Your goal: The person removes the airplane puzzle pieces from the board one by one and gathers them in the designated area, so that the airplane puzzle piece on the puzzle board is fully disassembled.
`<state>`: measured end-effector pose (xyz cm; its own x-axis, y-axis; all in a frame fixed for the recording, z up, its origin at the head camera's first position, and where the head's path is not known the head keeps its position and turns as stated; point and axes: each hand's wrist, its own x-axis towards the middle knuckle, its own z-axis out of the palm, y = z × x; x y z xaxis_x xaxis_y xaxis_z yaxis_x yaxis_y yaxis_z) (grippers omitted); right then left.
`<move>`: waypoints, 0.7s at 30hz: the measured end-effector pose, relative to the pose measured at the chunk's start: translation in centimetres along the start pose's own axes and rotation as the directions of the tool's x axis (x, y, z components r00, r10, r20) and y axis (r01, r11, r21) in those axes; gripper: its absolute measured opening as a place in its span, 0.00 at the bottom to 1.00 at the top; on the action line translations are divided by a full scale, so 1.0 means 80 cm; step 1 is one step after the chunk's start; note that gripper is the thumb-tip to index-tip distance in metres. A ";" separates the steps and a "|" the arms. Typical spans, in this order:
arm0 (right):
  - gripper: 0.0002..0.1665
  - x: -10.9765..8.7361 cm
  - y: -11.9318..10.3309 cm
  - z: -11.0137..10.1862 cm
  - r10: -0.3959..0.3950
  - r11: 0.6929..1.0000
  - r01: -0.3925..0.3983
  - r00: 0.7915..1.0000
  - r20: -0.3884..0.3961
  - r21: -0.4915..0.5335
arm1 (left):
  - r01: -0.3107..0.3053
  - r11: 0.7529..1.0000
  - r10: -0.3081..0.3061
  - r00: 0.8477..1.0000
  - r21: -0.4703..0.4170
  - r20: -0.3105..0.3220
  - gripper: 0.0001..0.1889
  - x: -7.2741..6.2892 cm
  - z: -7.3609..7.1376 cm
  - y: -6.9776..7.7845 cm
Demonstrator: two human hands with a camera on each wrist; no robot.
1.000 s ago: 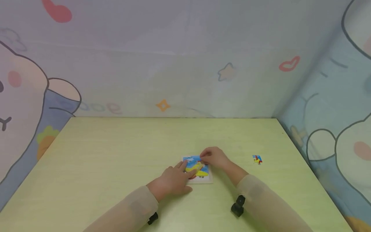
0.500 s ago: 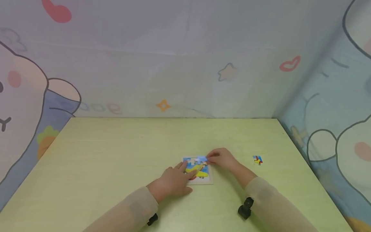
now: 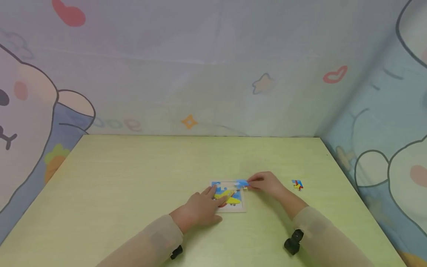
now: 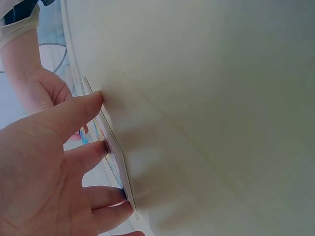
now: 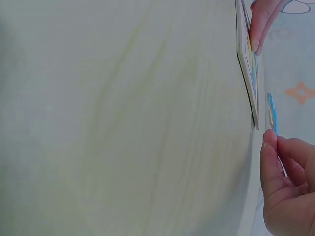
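Observation:
A small jigsaw puzzle tray (image 3: pixel 235 211) with a yellow airplane picture lies on the table. My left hand (image 3: pixel 197 208) rests on its left side, fingers spread over the picture. In the left wrist view, the thumb and fingertips of the left hand (image 4: pixel 44 157) touch the tray near its edge. At the tray's upper right corner, my right hand (image 3: pixel 269 185) pinches a blue puzzle piece (image 3: pixel 241 183) between thumb and fingers. The right wrist view shows this puzzle piece (image 5: pixel 273 110) on edge, raised off the tray. Bare tray base shows along the top row.
To the right, a puzzle piece (image 3: pixel 297 184) in blue, red and yellow lies on the pale wooden table (image 3: pixel 133 174). A cloth backdrop (image 3: pixel 207 92) with cartoon prints rises behind and beside the table.
My right hand has drawn the blue piece up and rightward from the tray's top row, baring the base there. The left hand has stayed in place on the tray.

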<state>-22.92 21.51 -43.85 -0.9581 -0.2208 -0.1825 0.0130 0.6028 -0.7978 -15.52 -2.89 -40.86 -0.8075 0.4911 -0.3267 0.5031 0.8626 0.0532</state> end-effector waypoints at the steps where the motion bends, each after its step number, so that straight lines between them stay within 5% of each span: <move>1: 0.10 -0.001 0.001 -0.001 0.001 1.000 -0.001 1.000 0.001 0.008 | -0.001 1.000 0.001 1.000 -0.002 0.000 0.33 -0.001 0.000 0.000; 12: 0.12 -0.012 0.017 -0.025 0.049 0.997 -0.048 0.999 -0.012 0.063 | -0.007 1.000 0.007 1.000 0.005 -0.005 0.33 0.001 0.002 0.000; 21: 0.15 -0.023 0.029 -0.047 0.069 0.975 -0.070 0.998 0.011 0.209 | -0.008 1.000 0.008 1.000 0.023 -0.004 0.33 0.000 0.001 -0.001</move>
<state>-22.24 26.22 -43.23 -0.9518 -0.1868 -0.2433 0.1393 0.4432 -0.8855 -15.54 -2.98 -40.91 -0.8049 0.4983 -0.3222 0.5164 0.8557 0.0335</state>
